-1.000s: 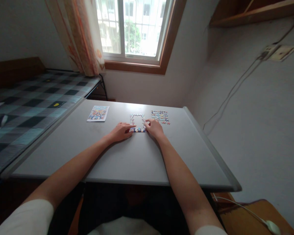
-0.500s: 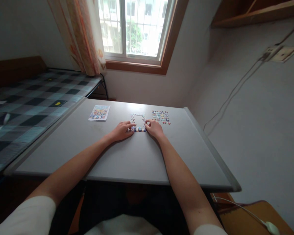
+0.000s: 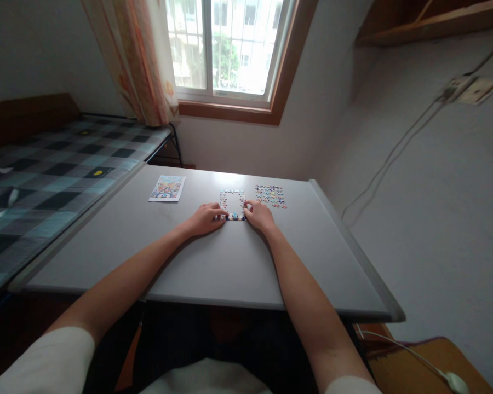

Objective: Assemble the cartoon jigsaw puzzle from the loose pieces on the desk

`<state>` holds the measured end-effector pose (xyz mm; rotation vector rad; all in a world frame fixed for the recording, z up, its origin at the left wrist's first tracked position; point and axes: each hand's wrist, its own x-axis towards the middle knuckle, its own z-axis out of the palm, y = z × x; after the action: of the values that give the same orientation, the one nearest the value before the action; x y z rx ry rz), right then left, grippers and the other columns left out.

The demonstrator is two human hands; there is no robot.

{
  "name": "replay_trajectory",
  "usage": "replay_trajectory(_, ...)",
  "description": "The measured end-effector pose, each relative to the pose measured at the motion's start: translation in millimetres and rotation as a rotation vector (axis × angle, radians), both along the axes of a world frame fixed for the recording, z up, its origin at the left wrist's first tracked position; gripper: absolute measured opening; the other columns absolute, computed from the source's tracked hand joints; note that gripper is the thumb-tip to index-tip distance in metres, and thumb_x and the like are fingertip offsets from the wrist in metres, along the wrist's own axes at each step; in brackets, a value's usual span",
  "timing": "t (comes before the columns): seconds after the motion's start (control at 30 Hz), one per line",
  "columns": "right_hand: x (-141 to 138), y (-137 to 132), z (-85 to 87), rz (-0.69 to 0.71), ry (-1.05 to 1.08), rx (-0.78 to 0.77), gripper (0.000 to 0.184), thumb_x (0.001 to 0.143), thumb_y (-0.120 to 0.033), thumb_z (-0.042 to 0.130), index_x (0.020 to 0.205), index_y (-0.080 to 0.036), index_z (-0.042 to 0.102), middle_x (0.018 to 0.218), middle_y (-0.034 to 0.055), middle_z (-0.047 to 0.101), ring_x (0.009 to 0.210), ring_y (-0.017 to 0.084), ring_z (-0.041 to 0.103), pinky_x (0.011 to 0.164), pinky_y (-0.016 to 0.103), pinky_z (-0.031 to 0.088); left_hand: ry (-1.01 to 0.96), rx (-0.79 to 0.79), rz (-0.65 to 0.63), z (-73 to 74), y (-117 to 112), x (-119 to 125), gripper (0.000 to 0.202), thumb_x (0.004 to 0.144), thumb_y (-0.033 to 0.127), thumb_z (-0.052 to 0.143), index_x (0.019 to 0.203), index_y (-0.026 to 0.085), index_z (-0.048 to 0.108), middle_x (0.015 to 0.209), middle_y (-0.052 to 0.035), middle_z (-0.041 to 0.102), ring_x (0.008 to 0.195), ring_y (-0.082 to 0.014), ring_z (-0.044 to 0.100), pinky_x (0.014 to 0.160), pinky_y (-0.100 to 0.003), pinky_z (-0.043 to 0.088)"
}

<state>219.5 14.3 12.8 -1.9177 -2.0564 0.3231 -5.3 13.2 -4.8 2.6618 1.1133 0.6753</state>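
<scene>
On the grey table (image 3: pixel 246 268) lies a jigsaw puzzle (image 3: pixel 236 216), joined as a rectangular border with a bare middle. Its near edge shows dark blue and light pieces. My left hand (image 3: pixel 207 218) presses its closed fingers on the puzzle's lower left corner and covers part of that side. Against the lower right edge, my right hand (image 3: pixel 260 213) has thumb and forefinger curled in. The two hands hold the border between them. Which single pieces lie under the fingertips is hidden. Loose jigsaw pieces (image 3: pixel 270 194) are spread just beyond my right hand.
A printed picture card (image 3: pixel 167 189) lies at the table's far left. Beyond the left edge stands a bed with a checked mattress (image 3: pixel 57 169). A window is ahead, and cables (image 3: pixel 388 158) hang along the right wall.
My left fingers have come down and closed at the puzzle's lower left corner. My right hand stays at the right edge. The view has shifted very slightly.
</scene>
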Motion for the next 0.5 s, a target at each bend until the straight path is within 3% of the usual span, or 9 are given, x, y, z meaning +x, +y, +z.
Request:
replay_trajectory(0.3,-0.7,-1.7,2.5,-0.001,-0.005,0.004,0.035,0.085,-0.031,0.051,0.117,-0.025,0.064,0.097,0.0052,0.072,0.092,0.020,0.063,0.081,0.028,0.043,-0.003,-0.016,0.001,2.8,-1.9,0.8,0.028,0.088,0.032,0.054,0.109,0.022,0.070,0.092,-0.0056,0.062,0.086,-0.0175,0.058,0.084,-0.030,0.041)
replay_trajectory(0.5,-2.1,-2.3,3.9,0.006,0.000,0.003,0.035,0.085,-0.030,0.050,0.117,-0.025,0.065,0.098,0.0051,0.072,0.091,0.020,0.064,0.080,0.028,0.044,0.069,0.002,-0.015,3.0,-4.3,0.9,0.033,0.091,0.035,0.051,0.120,0.031,0.066,0.098,-0.0066,0.059,0.093,-0.0200,0.054,0.091,-0.036,0.038)
